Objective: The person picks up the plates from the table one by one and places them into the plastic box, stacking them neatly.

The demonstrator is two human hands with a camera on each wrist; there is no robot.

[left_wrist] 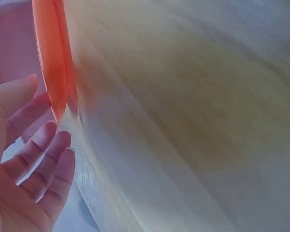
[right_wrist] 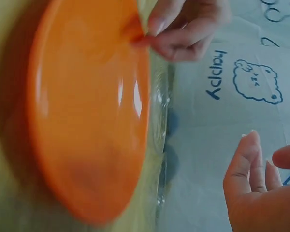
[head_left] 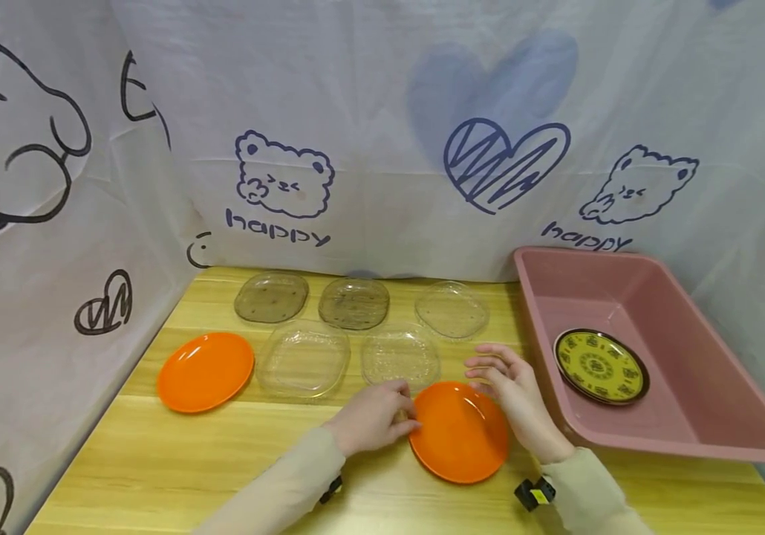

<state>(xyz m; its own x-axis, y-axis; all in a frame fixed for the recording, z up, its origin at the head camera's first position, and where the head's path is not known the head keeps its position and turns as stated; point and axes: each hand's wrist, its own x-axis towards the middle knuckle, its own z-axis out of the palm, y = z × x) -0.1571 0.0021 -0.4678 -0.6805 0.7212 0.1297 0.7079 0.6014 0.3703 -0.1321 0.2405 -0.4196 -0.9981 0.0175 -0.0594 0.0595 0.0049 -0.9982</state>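
Note:
An orange plate (head_left: 459,432) lies face up near the front of the table, between both hands. My left hand (head_left: 377,417) is at its left side, thumb and index fingertips right at the rim. In the left wrist view the fingers of the left hand (left_wrist: 31,150) are loosely bent, and the plate (left_wrist: 52,53) shows edge-on. My right hand (head_left: 516,397) hovers by the plate's upper right rim, fingers spread and relaxed. Seen in the right wrist view, the fingers of the right hand (right_wrist: 253,179) stand apart from the plate (right_wrist: 89,111) and hold nothing.
Another orange plate (head_left: 206,372) lies at the left. Several glass plates, including a clear one (head_left: 304,358) and a smoky one (head_left: 272,297), sit toward the back. A pink basin (head_left: 723,371) on the right holds a yellow patterned plate (head_left: 601,367). A printed curtain (head_left: 382,148) hangs behind.

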